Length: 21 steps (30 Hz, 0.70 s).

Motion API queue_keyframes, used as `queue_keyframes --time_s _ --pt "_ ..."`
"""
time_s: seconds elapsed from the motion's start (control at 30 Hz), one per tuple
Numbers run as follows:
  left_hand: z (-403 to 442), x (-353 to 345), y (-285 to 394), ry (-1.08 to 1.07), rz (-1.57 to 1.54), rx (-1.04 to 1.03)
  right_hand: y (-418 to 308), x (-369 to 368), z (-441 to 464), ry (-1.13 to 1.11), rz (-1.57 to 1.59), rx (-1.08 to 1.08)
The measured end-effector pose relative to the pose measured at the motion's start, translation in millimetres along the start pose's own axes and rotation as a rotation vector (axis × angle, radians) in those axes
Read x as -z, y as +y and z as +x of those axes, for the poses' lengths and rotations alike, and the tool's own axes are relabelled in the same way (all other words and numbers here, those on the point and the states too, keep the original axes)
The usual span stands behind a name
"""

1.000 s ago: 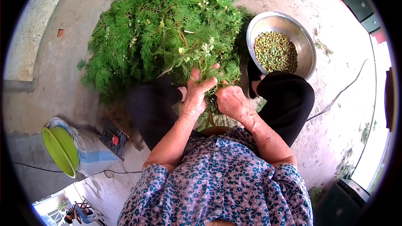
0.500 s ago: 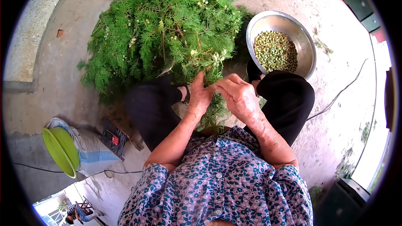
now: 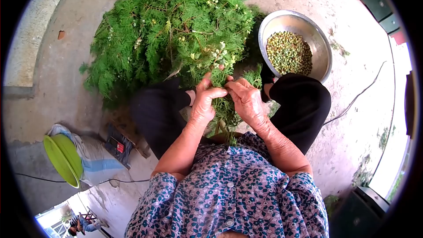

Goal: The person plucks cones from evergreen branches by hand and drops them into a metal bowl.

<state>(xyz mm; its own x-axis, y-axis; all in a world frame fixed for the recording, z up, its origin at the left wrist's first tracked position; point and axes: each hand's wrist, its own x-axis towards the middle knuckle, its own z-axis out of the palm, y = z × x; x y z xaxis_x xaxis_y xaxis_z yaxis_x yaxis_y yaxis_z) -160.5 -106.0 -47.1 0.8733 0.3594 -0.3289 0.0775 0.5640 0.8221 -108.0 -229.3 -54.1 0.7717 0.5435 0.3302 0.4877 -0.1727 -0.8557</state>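
A leafy evergreen sprig (image 3: 219, 79) with pale seed cones (image 3: 219, 52) at its top is between my two hands, above my crossed legs. My left hand (image 3: 205, 100) is closed on it from the left, with the thumb pointing across towards the right hand. The fingers of my right hand (image 3: 246, 99) are bent in a pinch at the sprig's right side; their tips are partly hidden by foliage. Just beyond the hands lies a large pile of cut evergreen branches (image 3: 145, 39). More loose green foliage (image 3: 225, 110) is below my hands, between my legs.
At the right of the pile stands a metal basin (image 3: 324, 48) holding many small green-brown seed cones (image 3: 288, 53). A green plastic basin (image 3: 61, 161) leans by a white-and-blue sack (image 3: 99, 161) at the left. A black cable (image 3: 361, 94) runs over the concrete floor.
My left hand has shifted slightly left and down, and the coned tip of the sprig has swung left. My right hand has moved slightly down and left, its fingers now lower on the sprig.
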Motion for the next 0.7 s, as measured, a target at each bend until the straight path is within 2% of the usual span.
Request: queue_keyframes --time_s 0.13,0.2,0.27,0.3,0.37,0.47,0.53,0.6,0.63,0.67,0.7 --pt "5 10 3 -0.070 -0.211 0.113 4 -1 -3 -0.083 -0.072 0.013" --pt "12 14 -1 0.055 0.076 0.001 4 -1 -6 -0.229 -0.074 0.053" --pt "12 14 -1 0.068 0.094 -0.059 6 -1 -6 -0.253 -0.074 0.103" --pt "11 12 1 0.081 0.112 -0.120 7 1 -5 -0.338 -0.078 0.127" --pt "6 10 10 0.087 0.078 -0.089 12 6 -3 -0.487 -0.081 0.112" --pt "6 17 14 0.093 0.057 -0.019 10 18 3 -0.533 0.012 0.041" --pt "5 19 15 0.087 0.104 -0.094 8 22 5 -0.463 -0.035 0.107" --pt "4 19 16 0.093 0.101 -0.088 -2 29 10 -0.299 -0.006 -0.037" --pt "3 17 16 0.112 0.075 -0.087 -9 26 12 -0.122 0.092 0.011" --pt "2 14 17 0.129 0.049 -0.086 -14 26 14 -0.120 0.090 0.009" --pt "1 10 19 0.198 0.129 -0.092 -18 27 16 -0.005 0.105 -0.033"
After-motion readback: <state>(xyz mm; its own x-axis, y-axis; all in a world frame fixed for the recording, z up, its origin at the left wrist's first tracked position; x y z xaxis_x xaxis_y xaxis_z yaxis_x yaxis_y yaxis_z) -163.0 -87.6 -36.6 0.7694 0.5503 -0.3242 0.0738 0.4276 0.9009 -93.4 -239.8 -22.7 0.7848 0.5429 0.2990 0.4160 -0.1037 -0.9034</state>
